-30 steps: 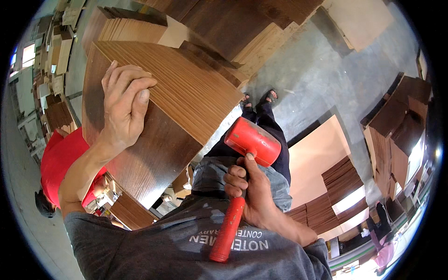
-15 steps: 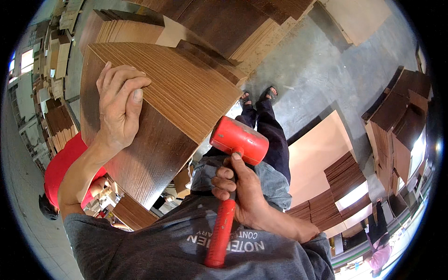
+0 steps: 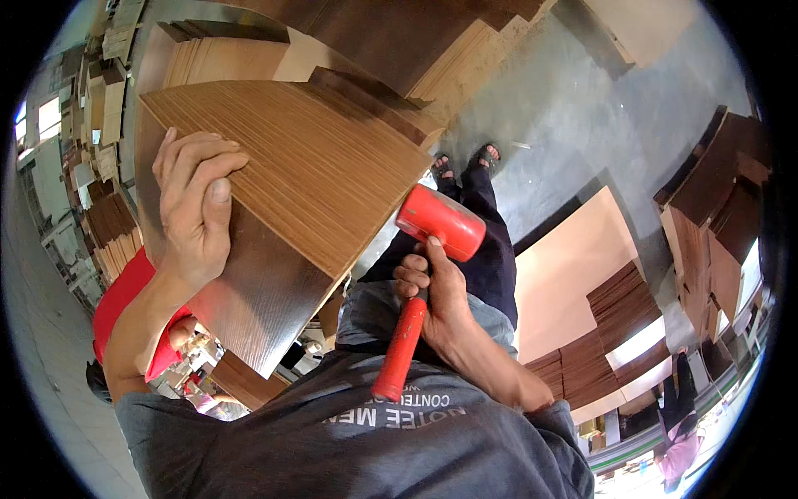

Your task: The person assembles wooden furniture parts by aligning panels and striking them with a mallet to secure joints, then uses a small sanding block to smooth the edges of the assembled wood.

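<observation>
A box-like cabinet [image 3: 307,158] with a lighter wood-grain face and a darker side stands left of my body. My left hand [image 3: 195,216] grips its upper left edge, fingers bent over the lighter face and thumb alongside. In front of my waist, my right hand [image 3: 440,291] is wrapped round the neck of a red mallet [image 3: 442,223], thumb up against the head. The mallet's red handle slants down toward my shirt. Its head is close to the cabinet's right corner; whether they touch I cannot tell.
Stacked boards [image 3: 391,41] lie beyond the cabinet. A pale sheet [image 3: 565,266] and dark brown panels [image 3: 619,308] are on the right, with more dark boards [image 3: 731,191] farther out. A person in red [image 3: 125,308] is at the left; another in pink [image 3: 682,453] is far right.
The mallet has moved slightly right, and its handle end has swung up from my shirt. My left hand, still on the cabinet edge, appears a little lower and farther left.
</observation>
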{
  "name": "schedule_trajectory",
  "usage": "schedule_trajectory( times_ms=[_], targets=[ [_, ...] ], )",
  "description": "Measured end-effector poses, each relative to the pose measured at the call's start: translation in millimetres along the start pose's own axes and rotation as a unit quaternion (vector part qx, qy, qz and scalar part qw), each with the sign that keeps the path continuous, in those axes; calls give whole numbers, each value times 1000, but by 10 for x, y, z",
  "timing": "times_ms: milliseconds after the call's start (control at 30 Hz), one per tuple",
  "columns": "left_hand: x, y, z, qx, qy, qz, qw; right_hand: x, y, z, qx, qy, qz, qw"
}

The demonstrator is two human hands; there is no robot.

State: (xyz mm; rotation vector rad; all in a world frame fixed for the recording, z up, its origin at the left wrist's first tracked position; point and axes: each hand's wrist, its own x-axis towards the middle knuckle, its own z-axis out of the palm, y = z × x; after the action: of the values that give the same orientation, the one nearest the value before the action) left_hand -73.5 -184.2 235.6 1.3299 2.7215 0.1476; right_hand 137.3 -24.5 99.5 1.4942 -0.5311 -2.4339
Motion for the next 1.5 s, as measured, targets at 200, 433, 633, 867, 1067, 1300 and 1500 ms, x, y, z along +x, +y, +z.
schedule_trajectory(
  times_ms=[200, 433, 633, 867, 1067, 1300, 1500],
  targets=[
    [16, 8, 8, -6, -10, -4, 1000, -24, -34, -83, -1, 18, -11, 1000],
    [23, -10, 23, -8, -12, -3, 1000, 4, 18, -8, -6, 14, 9, 1000],
    [66, -3, 25, -7, -22, -8, 1000, 340, -273, -290, 22, 73, -34, 997],
    [59, -21, 17, 6, -44, -15, 999, 745, -390, -207, -29, 58, -24, 998],
    [35, -26, 6, 1, -58, -23, 998, 734, -562, -430, 13, 66, -10, 998],
    [-17, -46, 22, 5, -59, -24, 998, 1150, -824, -756, 31, 107, -34, 993],
    [20, -73, 28, 2, -62, -16, 998, 1607, -849, -651, 24, 104, -14, 994]
  ],
)
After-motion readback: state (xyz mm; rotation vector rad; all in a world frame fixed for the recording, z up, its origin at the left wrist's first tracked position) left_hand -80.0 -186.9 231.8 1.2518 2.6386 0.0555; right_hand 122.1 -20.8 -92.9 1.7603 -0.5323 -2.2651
